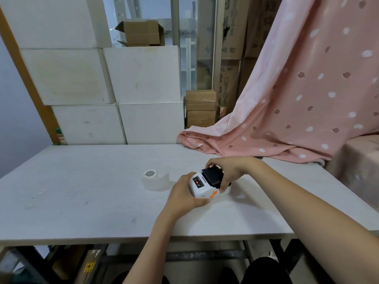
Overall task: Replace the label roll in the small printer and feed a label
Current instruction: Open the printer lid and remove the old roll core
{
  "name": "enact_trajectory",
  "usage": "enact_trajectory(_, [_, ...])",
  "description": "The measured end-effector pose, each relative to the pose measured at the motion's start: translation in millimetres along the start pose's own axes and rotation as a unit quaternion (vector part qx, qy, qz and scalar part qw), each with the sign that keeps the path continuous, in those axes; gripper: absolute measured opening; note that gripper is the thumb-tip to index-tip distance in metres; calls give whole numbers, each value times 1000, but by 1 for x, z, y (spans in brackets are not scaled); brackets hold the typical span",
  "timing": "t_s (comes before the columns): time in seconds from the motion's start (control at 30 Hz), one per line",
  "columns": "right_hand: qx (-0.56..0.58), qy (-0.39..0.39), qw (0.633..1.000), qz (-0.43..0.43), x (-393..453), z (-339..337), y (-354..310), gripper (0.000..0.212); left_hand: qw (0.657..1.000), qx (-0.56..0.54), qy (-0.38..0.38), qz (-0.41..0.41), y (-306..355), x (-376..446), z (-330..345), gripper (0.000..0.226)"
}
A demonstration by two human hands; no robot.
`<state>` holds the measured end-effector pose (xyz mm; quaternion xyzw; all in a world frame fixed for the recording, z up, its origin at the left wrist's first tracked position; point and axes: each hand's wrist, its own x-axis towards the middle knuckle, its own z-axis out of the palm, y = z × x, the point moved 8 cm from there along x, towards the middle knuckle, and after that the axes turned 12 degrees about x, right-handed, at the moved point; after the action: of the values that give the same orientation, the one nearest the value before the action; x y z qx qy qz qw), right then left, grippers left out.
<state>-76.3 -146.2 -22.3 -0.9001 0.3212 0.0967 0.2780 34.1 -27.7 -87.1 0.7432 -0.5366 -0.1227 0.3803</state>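
My left hand (185, 194) is clasping the near end of the small white plastic printer with orange latch (202, 186) at lower centre of frame on the pale table (82, 201); my right hand (227, 171) is gripping its black lid (212, 177). The body looks light, rigid and smooth, so I am judging the sides the safest hold. The white paper label roll (152, 179), soft and crushable, is standing just left.

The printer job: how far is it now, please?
Early stage. A label roll stands on the table, apart from the printer, its end unwound. Both hands are on the printer: the left hand steadies it, the right hand grips its black cover. Loading the roll and feeding a label remain.
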Motion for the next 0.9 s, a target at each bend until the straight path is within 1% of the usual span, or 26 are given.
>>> enact_trajectory(0.1, [45, 7, 999, -4, -1, -6, 8, 89, 1000, -3, 1, 3, 1, 0, -1, 73])
enact_trajectory(0.17, [111, 16, 994, -13, -3, -9, 17, 86, 1000, -3, 3, 5, 1, 1, -2, 73])
enact_trajectory(0.23, [197, 23, 980, -31, -7, -8, 27, 80, 1000, -2, 4, 6, 0, 1, -2, 75])
enact_trajectory(0.33, [319, 50, 945, -51, -16, -4, 39, 75, 1000, -5, 5, 4, 1, 1, -2, 72])
enact_trajectory(0.4, [370, 88, 922, -65, -22, -2, 44, 76, 1000, -4, 5, 4, 1, 1, -2, 72])
enact_trajectory(0.47, [412, 111, 900, -86, -27, 2, 49, 72, 1000, 0, 2, 4, 1, 1, -1, 75])
enact_trajectory(0.53, [443, 134, 881, -98, -32, 7, 57, 59, 1000, 0, 2, 0, 0, 2, -1, 77])
enact_trajectory(0.6, [483, 173, 853, -92, -37, 12, 68, 38, 1000, -1, 4, -4, 1, 0, -1, 79])
enact_trajectory(0.63, [514, 195, 831, -85, -38, 17, 73, 30, 1000, 1, 3, -4, 2, -1, -1, 80])
enact_trajectory(0.7, [571, 239, 783, -58, -38, 26, 83, 23, 1000, 8, -1, -4, 3, -2, 1, 83])
enact_trajectory(0.73, [577, 267, 771, -42, -37, 29, 87, 22, 1000, 11, -5, -3, 5, -3, 2, 85])
enact_trajectory(0.8, [570, 317, 758, -16, -34, 31, 94, 21, 1000, 21, -16, 7, 10, -6, 4, 87])
enact_trajectory(0.87, [544, 356, 760, 11, -29, 31, 101, 21, 999, 30, -24, 25, 17, -11, 4, 86])
enact_trajectory(0.9, [520, 374, 768, 25, -28, 28, 104, 26, 999, 28, -29, 30, 19, -14, 5, 86])
